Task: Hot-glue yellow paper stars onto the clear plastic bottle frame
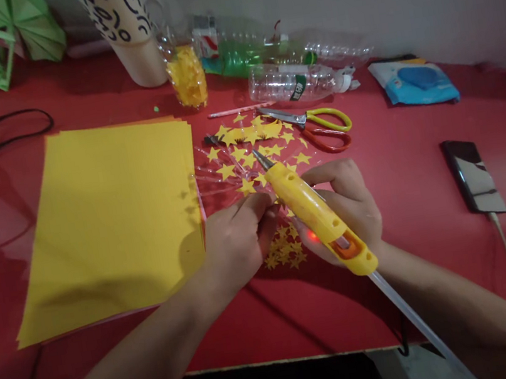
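My right hand (353,206) is wrapped round a yellow hot glue gun (305,201), with a clear glue stick (414,314) running out of its back end. A red light glows by its grip, and its metal nozzle points away to the upper left. My left hand (237,242) is closed, fingertips pinched near the gun's body; whatever they hold is hidden. Just beyond both hands, thin clear plastic strips (219,188) fan out among yellow paper stars (226,171). Smaller yellow stars (286,251) lie in a cluster between my wrists.
Yellow paper sheets (114,216) lie stacked at left. Scissors (307,121) and a pencil (236,111) rest behind the stars. Farther back are plastic bottles (279,81), a jar of yellow pieces (187,79) and a tumbler (131,43). A wipes pack (415,80) and phone (472,176) lie right.
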`<state>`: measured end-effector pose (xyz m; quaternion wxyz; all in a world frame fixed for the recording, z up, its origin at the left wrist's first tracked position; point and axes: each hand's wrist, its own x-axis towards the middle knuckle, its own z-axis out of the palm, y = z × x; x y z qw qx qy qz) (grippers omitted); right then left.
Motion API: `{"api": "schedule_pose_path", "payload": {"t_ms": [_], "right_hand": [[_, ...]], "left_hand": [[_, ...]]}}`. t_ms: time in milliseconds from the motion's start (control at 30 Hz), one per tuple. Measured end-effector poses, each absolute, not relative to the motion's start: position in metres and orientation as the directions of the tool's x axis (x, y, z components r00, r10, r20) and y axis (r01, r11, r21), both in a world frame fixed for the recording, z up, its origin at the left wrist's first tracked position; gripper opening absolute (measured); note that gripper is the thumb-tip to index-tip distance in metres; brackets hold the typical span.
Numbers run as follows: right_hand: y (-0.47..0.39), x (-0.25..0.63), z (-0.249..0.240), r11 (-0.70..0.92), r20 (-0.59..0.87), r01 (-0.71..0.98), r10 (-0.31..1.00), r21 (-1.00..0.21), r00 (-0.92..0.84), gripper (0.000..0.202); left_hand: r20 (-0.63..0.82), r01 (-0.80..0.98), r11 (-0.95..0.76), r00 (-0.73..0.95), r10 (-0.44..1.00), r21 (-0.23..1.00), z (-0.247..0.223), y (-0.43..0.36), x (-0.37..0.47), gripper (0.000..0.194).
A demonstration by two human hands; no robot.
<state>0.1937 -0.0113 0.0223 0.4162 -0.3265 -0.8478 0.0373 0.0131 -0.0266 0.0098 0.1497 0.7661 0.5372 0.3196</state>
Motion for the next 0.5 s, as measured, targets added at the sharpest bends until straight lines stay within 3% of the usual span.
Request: {"api": "schedule_pose_path", "payload": {"t_ms": [200,300,400,500], "right_hand": [[-0.013,0.195,0.032,0.662,0.629,0.569,0.718,-0.488,-0.296,0.013],[-0.009,0.197,0.035,0.696,0.715,0.519,0.667,-0.497,-0.21,0.006],[-0.004,0.202,0.036,0.639,0.671,0.556,0.718,-0.532,-0.184,0.007],[-0.003,0.208,0.037,0.592,0.621,0.556,0.766,-0.583,-0.164,0.006]], "left_hand": [[0.416,0.726,-0.429,0.214,0.884,0.537,0.008,-0.027,0.014,0.021],[0.523,0.744,-0.475,0.199,0.829,0.469,0.006,-0.027,0.014,0.021],[0.605,0.754,-0.52,0.207,0.769,0.402,0.008,-0.028,0.014,0.019],[0.594,0.794,-0.502,0.23,0.771,0.344,0.015,-0.029,0.012,0.018]]}}
